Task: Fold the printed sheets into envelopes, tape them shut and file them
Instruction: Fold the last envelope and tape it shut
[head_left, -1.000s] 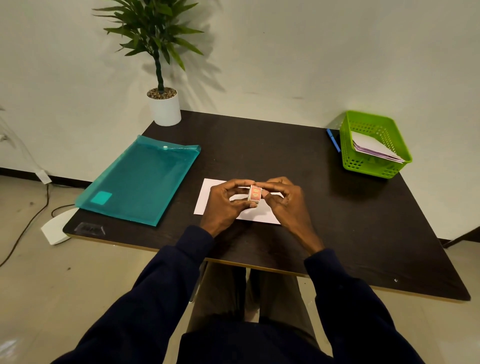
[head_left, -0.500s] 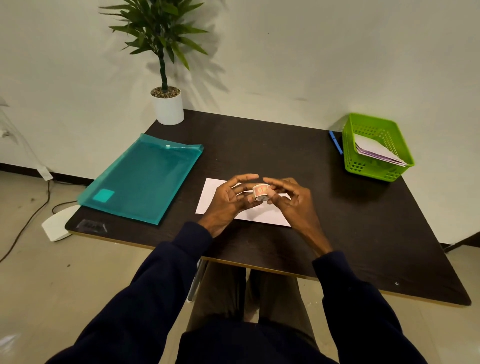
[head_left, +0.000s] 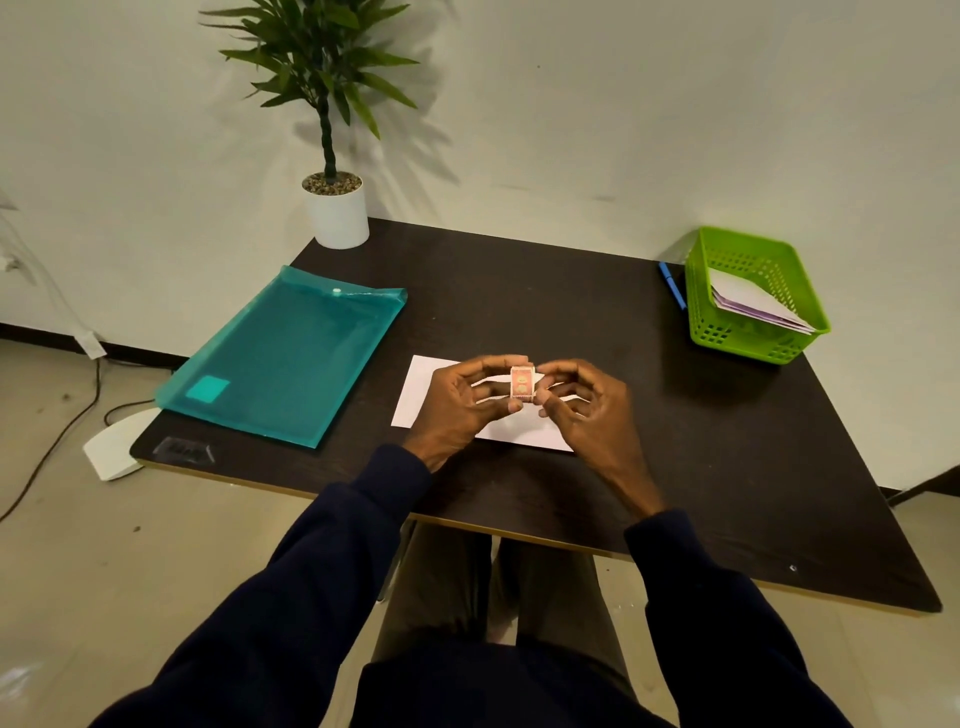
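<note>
Over the dark table (head_left: 571, 291) I see the left hand (head_left: 462, 408) and right hand (head_left: 592, 413), fingers curled, both pinching a small tape roll (head_left: 522, 383) between them above the white sheet (head_left: 415, 395) lying flat.

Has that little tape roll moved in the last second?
No: the tape roll stays over the right half of the white sheet, merely turned edge-on.
</note>
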